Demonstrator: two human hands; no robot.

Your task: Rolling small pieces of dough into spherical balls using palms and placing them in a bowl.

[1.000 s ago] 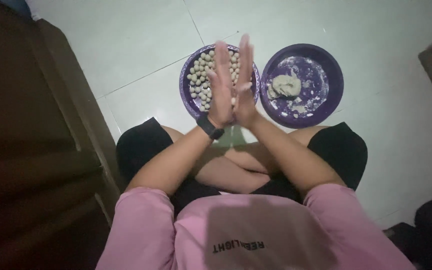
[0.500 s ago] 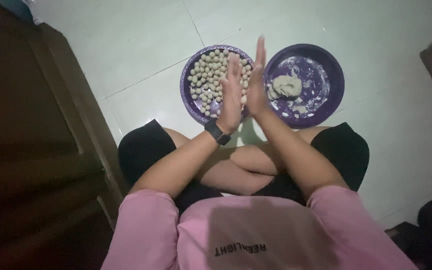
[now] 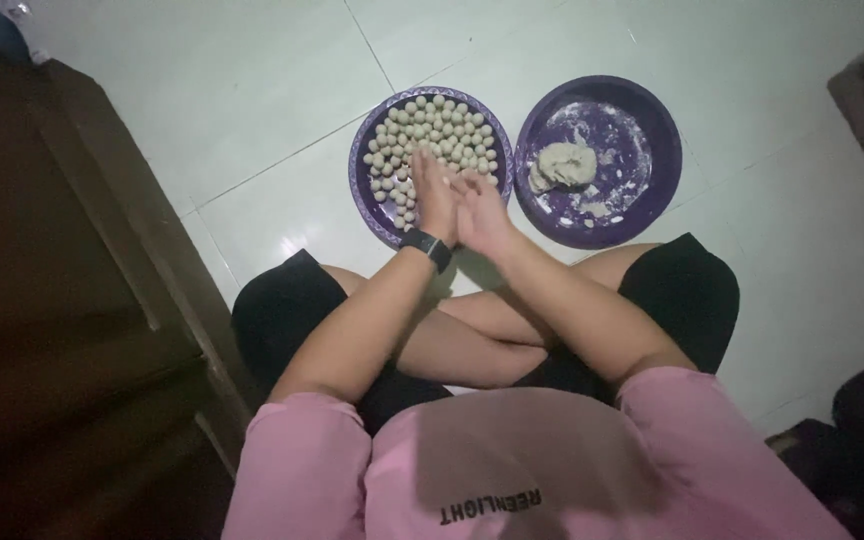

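1. Nearest the camera, the person sat cross-legged on the tiled floor (image 3: 252, 110) in a pink shirt (image 3: 512, 470), forearms reaching forward over the knees.
2. The left hand (image 3: 434, 190) and right hand (image 3: 482, 215) were pressed palm to palm, fingers stretched flat over the near rim of the left purple plate (image 3: 364, 185). Whether a piece of dough sat between the palms could not be told; nothing was clenched.
3. Beyond them the dough balls (image 3: 437, 135) crowded that plate, and the dough lump (image 3: 562, 165) lay on the right purple plate (image 3: 652, 110), just beside.
4. Risk, as a judgement: with the plate so full, a ball dropped from the palms could have rolled off the rim onto the floor, or squashed its neighbours; the hands hanging low might also have nudged the balls.
5. Half a second earlier the hands had stood raised and upright, fingertips pointing away; now they were lowered and tilted down towards the balls.
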